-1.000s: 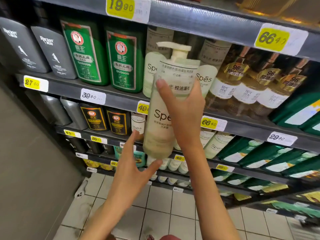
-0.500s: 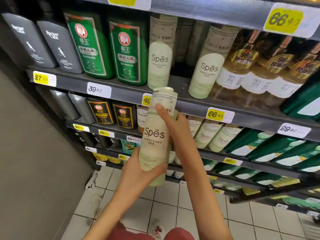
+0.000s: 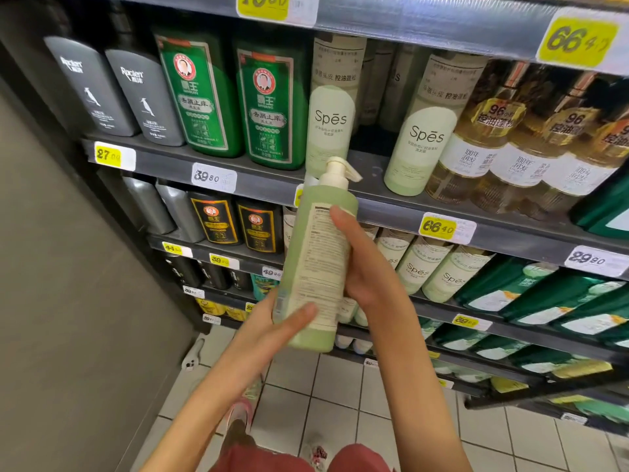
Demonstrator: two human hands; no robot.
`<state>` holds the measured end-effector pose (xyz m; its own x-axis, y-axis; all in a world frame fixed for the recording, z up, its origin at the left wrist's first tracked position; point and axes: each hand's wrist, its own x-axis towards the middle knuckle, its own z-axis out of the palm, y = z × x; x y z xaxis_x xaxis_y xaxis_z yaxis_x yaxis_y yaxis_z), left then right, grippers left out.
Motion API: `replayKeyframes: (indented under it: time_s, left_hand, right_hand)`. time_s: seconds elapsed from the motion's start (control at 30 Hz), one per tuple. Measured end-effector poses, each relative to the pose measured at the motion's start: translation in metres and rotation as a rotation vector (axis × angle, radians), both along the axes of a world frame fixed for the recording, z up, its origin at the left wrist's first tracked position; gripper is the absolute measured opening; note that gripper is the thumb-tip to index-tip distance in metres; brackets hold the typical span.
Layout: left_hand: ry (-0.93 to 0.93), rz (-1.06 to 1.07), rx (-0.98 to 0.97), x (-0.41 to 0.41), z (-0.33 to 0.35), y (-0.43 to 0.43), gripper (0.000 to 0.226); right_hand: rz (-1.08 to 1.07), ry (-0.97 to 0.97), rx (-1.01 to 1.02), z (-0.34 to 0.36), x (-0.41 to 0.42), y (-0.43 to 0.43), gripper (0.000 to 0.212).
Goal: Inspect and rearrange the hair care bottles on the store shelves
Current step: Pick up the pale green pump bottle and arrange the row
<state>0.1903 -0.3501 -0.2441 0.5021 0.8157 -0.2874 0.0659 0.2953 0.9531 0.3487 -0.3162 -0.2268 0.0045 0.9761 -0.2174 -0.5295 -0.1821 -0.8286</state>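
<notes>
A pale green pump bottle (image 3: 315,253) stands upright in front of the shelves with its back label of small print facing me. My left hand (image 3: 272,327) holds its lower part, thumb laid across the label. My right hand (image 3: 366,267) grips the right side, thumb on the label's upper edge. The white pump head (image 3: 337,170) points right. Two matching Spes bottles (image 3: 329,127) (image 3: 423,144) stand on the shelf (image 3: 265,180) behind, with a gap between them.
Green bottles (image 3: 272,107) and grey bottles (image 3: 143,97) stand left of the Spes ones, amber bottles (image 3: 476,144) to the right. Lower shelves carry more Spes bottles (image 3: 418,267) and green refill pouches (image 3: 510,287). A grey wall (image 3: 68,301) lies left, tiled floor (image 3: 340,403) below.
The bottle came down from shelf height and was turned round: its Spes front faced me before, now the back label does. My left hand went from touching its base to holding it.
</notes>
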Motion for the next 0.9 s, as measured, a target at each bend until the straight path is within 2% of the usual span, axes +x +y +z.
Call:
replayKeyframes:
  time_s: [0.07, 0.1, 0.17, 0.2, 0.23, 0.27, 0.33, 0.4, 0.43, 0.5, 0.6, 0.63, 0.73, 0.77, 0.83, 0.9]
  left_hand:
    - [0.326, 0.118, 0.242, 0.006, 0.002, -0.001, 0.065]
    - [0.427, 0.174, 0.305, 0.011, 0.003, -0.001, 0.059]
    - [0.472, 0.226, 0.324, 0.015, 0.004, -0.001, 0.052]
    - [0.428, 0.215, 0.286, 0.013, 0.004, 0.0, 0.053]
    - [0.323, 0.184, 0.203, 0.01, 0.005, 0.002, 0.059]
    - [0.144, 0.147, 0.068, 0.006, 0.007, 0.003, 0.069]
    - [-0.348, 0.075, -0.306, 0.0, 0.006, 0.004, 0.083]
    - [-0.766, -0.079, -0.578, 0.006, 0.007, -0.003, 0.077]
    - [-0.936, -0.166, -0.671, 0.01, 0.01, -0.007, 0.074]
    - [-1.08, -0.221, -0.768, 0.016, 0.01, -0.009, 0.075]
    - [-0.988, -0.233, -0.742, 0.008, 0.002, -0.002, 0.073]
    - [-0.884, -0.212, -0.673, 0.002, -0.002, 0.001, 0.071]
    - [-0.451, -0.053, -0.294, -0.011, -0.004, 0.014, 0.069]
    - [-0.341, -0.057, -0.191, -0.012, 0.0, 0.016, 0.071]
    - [-0.159, -0.061, -0.077, -0.007, 0.005, 0.018, 0.074]
    - [-0.008, 0.013, -0.012, 0.001, 0.005, 0.018, 0.067]
  right_hand:
    - [-0.111, -0.09, -0.085, -0.001, -0.005, 0.003, 0.052]
    - [-0.154, -0.114, -0.116, -0.001, -0.008, 0.004, 0.051]
    - [-0.157, -0.138, -0.138, -0.003, -0.011, 0.002, 0.048]
    - [-0.127, -0.142, -0.132, -0.004, -0.009, 0.0, 0.049]
    - [-0.086, -0.126, -0.126, -0.004, -0.006, 0.0, 0.051]
    - [-0.039, -0.085, -0.111, -0.004, -0.003, -0.001, 0.054]
    - [0.057, 0.088, -0.048, 0.001, 0.001, -0.003, 0.063]
    - [0.164, 0.277, 0.021, 0.006, -0.004, -0.012, 0.068]
    - [0.204, 0.284, 0.04, 0.005, -0.006, -0.017, 0.065]
    - [0.203, 0.204, 0.039, 0.0, -0.007, -0.021, 0.056]
    - [0.154, 0.116, 0.061, 0.008, -0.004, -0.015, 0.047]
    - [0.141, 0.087, 0.06, 0.012, -0.002, -0.012, 0.043]
    - [0.15, -0.018, 0.012, 0.009, 0.007, -0.004, 0.026]
    - [0.166, -0.051, -0.011, 0.006, 0.007, -0.003, 0.018]
    - [0.185, -0.127, -0.049, 0.002, 0.004, -0.002, 0.015]
    - [0.169, -0.19, -0.06, -0.003, -0.002, 0.0, 0.018]
